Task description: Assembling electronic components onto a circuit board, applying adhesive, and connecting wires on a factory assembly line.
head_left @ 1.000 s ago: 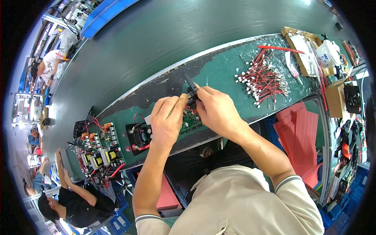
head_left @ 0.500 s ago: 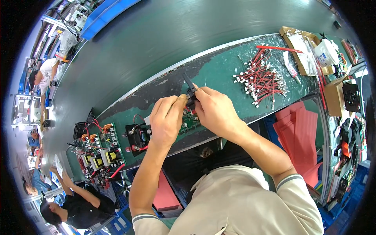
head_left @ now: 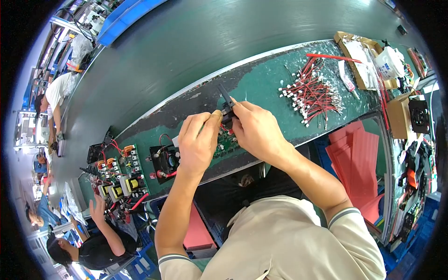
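Both hands meet over the bench at a dark plastic part (head_left: 227, 111) with a long flat strip standing out of its far end. My right hand (head_left: 259, 131) grips it between thumb and fingers from the right. From the left, my left hand (head_left: 198, 139) has its fingertips pinched together at the part's edge; anything smaller between them is hidden. Below the hands lies a green circuit board (head_left: 227, 143), partly covered by them. Beside my left wrist sits a black cooling fan (head_left: 164, 159) with red wires.
Red-and-black wires with white connectors (head_left: 313, 93) lie heaped to the right, near a white tube (head_left: 347, 79) and a cardboard tray (head_left: 345, 41). Populated circuit boards (head_left: 122, 175) stand at left, where a co-worker (head_left: 100, 242) reaches in. Red sheets (head_left: 355, 161) are below the bench.
My hands keep their hold, with only a slight shift of the dark part. At left the co-worker's hand has moved over to the circuit boards. Another person farther off has leaned and reached differently.
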The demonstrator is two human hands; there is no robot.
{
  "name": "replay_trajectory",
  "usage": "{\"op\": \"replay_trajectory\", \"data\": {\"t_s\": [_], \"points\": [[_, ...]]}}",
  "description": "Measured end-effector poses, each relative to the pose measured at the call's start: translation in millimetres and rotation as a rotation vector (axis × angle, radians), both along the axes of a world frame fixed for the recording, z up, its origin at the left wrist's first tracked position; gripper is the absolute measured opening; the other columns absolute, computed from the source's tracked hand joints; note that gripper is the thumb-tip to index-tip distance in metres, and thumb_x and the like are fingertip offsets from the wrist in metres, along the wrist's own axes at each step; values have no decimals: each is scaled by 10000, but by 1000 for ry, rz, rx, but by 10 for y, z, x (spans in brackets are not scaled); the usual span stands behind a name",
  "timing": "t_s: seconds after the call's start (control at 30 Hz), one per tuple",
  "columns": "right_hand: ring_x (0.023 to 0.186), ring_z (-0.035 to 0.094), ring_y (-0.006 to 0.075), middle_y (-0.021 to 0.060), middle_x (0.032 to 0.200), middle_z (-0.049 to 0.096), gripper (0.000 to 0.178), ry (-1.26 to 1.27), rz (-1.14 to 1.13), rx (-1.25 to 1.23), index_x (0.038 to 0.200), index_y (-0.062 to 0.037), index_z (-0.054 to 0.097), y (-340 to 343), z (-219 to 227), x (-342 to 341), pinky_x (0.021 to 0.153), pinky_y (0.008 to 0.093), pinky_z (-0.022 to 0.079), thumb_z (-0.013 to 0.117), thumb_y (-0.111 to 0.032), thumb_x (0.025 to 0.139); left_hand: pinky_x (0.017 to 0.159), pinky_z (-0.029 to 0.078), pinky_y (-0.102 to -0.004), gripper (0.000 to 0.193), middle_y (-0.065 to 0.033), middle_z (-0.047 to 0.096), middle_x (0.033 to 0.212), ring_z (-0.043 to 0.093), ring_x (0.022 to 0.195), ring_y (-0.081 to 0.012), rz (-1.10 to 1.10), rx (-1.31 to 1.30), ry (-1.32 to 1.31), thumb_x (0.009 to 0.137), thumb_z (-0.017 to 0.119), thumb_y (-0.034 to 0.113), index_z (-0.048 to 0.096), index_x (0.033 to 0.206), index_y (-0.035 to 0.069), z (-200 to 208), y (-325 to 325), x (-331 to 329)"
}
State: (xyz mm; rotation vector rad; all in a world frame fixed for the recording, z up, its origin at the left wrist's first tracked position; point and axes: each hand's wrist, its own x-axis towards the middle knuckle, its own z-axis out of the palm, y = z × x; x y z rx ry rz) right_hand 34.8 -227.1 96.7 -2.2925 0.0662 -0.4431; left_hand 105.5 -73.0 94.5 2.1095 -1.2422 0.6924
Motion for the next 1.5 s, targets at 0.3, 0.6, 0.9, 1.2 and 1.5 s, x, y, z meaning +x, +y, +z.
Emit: {"op": "replay_trajectory", "data": {"t_s": [0.3,0.6,0.9,1.2,1.5], "points": [[776,613,394,169,872,609,255,19,-12,-32,1074,25,576,19,-11,5,666,473,505,567,-30,825,628,495,-338,244,-78,616,849,607,740,-236,-16,7,-61,729,766,-26,684,958,-4,-41,-11,12],[810,611,389,180,893,606,358,3,-36,-73,1152,43,561,62,-12,19,690,461,512,576,-9,798,685,514,-348,221,-91,620,857,618,765,-252,-49,19,-118,732,722,-11,683,949,-21,-17,-148,75],[883,620,409,208,996,629,443,16,80,82,1268,-5,553,-354,-209,-29,755,437,522,657,-69,842,788,518,-361,234,-104,671,1006,642,910,-285,242,-19,182,761,756,28,700,988,35,290,-53,-338],[907,649,125,64,1052,697,295,132,-92,181,1187,-31,651,-1220,-128,-396,763,274,522,654,-48,892,752,508,-253,215,-111,668,986,649,847,-158,-11,-322,1287,819,700,-43,695,1031,-11,-653,636,-1740],[975,602,350,175,981,626,245,162,-238,-409,1059,-5,650,-1475,-246,-170,869,404,465,678,-91,832,761,516,-302,287,-115,683,992,660,871,-208,14,-33,1505,880,705,208,680,1106,33,-1047,688,-2137]]}}
